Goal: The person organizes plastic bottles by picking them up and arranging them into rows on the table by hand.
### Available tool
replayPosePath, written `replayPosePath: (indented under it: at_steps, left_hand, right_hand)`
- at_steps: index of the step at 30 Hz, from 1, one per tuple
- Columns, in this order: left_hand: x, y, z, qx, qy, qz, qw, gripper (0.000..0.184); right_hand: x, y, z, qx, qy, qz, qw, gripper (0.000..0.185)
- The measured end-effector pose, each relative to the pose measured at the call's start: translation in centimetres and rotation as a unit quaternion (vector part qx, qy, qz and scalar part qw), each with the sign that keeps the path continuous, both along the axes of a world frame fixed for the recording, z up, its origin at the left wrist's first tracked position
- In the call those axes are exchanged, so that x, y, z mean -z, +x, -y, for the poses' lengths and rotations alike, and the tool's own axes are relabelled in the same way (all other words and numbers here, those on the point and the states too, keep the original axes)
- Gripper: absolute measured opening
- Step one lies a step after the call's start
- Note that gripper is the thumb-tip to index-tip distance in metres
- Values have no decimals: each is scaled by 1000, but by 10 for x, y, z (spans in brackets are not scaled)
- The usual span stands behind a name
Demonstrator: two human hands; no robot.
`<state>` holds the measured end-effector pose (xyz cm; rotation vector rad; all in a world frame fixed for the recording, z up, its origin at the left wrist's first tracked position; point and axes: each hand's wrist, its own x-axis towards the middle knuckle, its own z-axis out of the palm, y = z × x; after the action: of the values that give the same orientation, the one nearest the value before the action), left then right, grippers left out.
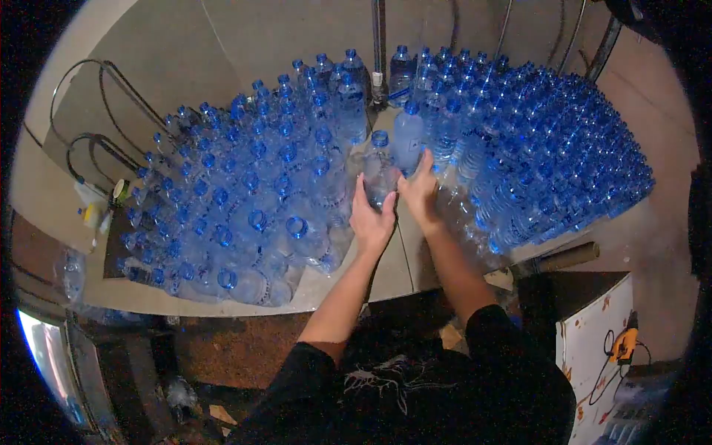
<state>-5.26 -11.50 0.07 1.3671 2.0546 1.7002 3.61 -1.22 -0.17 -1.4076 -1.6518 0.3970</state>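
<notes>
A clear plastic bottle (380, 165) with an open blue-tinted neck stands upright at the middle of the table, in front of me. Around its lower left side curl the fingers and thumb of my left hand (371, 221), closed on it. My right hand (420, 191) is at the bottle's right side, fingers apart and pointing up, its thumb near or against the plastic; contact is hard to make out. Just behind that hand is a cloudier bottle (408, 141) with a blue top. The right forearm is slightly smeared by motion.
Bottles crowd the table on the left (256, 185) and more densely on the right (549, 148). Dark rods and cables (380, 52) rise behind. A cardboard tube (567, 257) lies by the right edge. Below right, an orange tool (625, 346) with a cord rests on a white panel (593, 341).
</notes>
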Motion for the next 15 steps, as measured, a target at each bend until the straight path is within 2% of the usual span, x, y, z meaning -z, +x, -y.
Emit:
replayPosePath:
  at_steps: [3, 9, 12, 15]
  left_hand:
    - [-3, 0, 0, -2, 2, -4, 1000, 75]
    - [-6, -2, 1, 3, -4, -3, 1000, 77]
    - [-5, -2, 1, 3, 1, -16, 1000, 76]
    - [-3, -2, 0, 3, 6, -22, 1000, 75]
  right_hand:
    - [-10, -2, 3, -9, -48, 9, 999, 86]
    - [-11, -7, -2, -2, -71, 22, 997, 88]
    - [7, -7, -10, -1, 11, 21, 1000, 88]
    - [-5, -5, -5, -7, -14, 27, 1000, 85]
